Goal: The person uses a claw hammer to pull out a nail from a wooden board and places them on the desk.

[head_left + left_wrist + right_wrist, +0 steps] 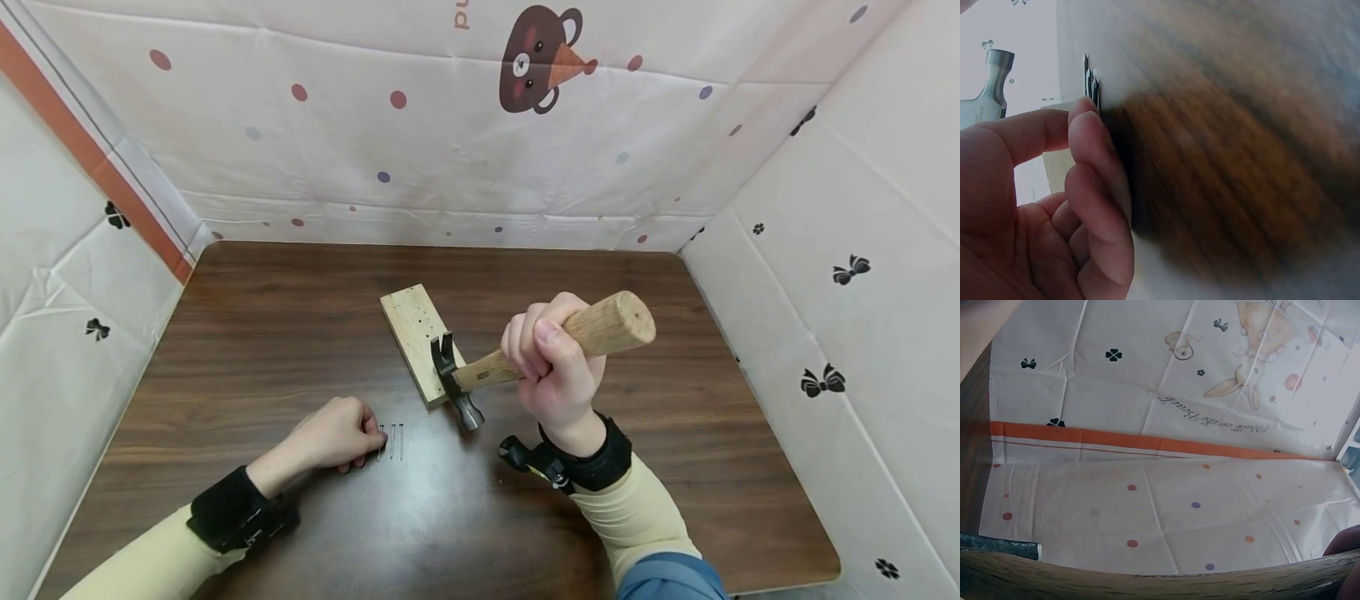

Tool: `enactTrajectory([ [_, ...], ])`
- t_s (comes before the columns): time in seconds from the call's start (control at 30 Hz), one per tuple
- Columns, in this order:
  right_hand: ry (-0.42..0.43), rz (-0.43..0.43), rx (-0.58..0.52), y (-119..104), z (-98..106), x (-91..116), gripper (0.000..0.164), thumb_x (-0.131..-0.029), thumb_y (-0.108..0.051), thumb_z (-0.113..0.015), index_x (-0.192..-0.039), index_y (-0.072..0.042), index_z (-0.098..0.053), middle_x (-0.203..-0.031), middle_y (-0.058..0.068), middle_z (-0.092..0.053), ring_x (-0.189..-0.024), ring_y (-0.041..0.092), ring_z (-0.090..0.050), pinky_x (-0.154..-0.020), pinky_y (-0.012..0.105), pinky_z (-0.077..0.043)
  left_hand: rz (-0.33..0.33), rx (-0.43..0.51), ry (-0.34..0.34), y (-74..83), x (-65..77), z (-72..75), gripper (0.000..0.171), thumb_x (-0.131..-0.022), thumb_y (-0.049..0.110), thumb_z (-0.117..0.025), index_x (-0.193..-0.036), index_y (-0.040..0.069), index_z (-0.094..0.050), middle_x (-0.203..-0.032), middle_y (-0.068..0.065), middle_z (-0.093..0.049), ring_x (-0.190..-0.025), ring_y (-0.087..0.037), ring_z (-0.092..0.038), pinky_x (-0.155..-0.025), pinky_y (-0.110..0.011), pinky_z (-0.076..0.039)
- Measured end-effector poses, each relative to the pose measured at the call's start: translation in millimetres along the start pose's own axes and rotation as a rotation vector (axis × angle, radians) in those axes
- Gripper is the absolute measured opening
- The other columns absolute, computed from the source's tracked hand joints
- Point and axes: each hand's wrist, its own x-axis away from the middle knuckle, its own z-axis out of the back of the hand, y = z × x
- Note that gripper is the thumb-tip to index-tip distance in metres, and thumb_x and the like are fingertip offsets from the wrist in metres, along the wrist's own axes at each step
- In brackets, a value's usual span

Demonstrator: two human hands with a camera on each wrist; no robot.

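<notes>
My right hand (558,362) grips the wooden handle of a claw hammer (457,385), raised in front of me. Its dark metal head overlaps the near end of a pale wood block (414,325) in the head view. Along the bottom of the right wrist view runs the handle (1147,584). Lower left, my left hand (337,433) is down at the table, thumb and fingertip pinching the leftmost of three nails (401,442) lying side by side. In the left wrist view, the nails' points (1089,78) show beyond the fingertips. Small dark spots dot the block.
The brown wood-grain table (300,292) is bounded by a patterned white sheet (337,142) at the back and sides. Both wrists wear black straps with cameras, such as the right wrist camera (536,458).
</notes>
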Motion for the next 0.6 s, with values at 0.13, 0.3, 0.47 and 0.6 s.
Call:
enactTrajectory([
  [0.13,0.003,-0.001,0.015,-0.8,0.4,-0.3,0.039,-0.100,-0.011,-0.064,-0.073,-0.005,-0.037,-0.051,-0.002,-0.026,-0.041,0.008,-0.025,-0.038,0.027,-0.025,-0.004,0.006,-0.006,-0.9,-0.7,0.4,0.024,-0.092,0.020,-0.071,-0.068,0.019,-0.067,-0.052,0.007,-0.062,-0.041,-0.012,-0.060,-0.050,-0.033,-0.052],
  [0.3,0.004,-0.006,0.027,-2.9,0.0,-2.4,0.037,-0.101,-0.011,-0.063,-0.075,-0.005,-0.037,-0.051,-0.002,-0.026,-0.040,0.009,-0.025,-0.038,0.028,-0.025,-0.004,0.032,-0.013,-4.7,-1.2,0.4,0.021,-0.093,0.017,-0.068,-0.072,0.018,-0.067,-0.054,0.005,-0.063,-0.041,-0.013,-0.060,-0.050,-0.032,-0.051],
  [0.47,0.045,-0.012,0.080,-5.4,2.1,-5.1,0.036,-0.105,-0.016,-0.063,-0.080,-0.004,-0.040,-0.051,-0.002,-0.027,-0.039,0.009,-0.025,-0.038,0.027,-0.026,-0.029,0.084,-0.029,-9.1,-2.6,0.9,0.020,-0.096,0.017,-0.067,-0.076,0.015,-0.067,-0.056,0.002,-0.065,-0.041,-0.015,-0.061,-0.049,-0.033,-0.051],
  [0.6,0.095,-0.051,0.142,-5.2,3.9,-8.0,0.036,-0.108,-0.028,-0.066,-0.091,-0.007,-0.042,-0.052,-0.002,-0.029,-0.040,0.010,-0.025,-0.039,0.028,-0.027,-0.122,0.100,0.042,-7.7,-5.9,10.2,0.020,-0.100,0.020,-0.068,-0.080,0.017,-0.066,-0.060,0.005,-0.063,-0.045,-0.013,-0.059,-0.049,-0.031,-0.050],
])
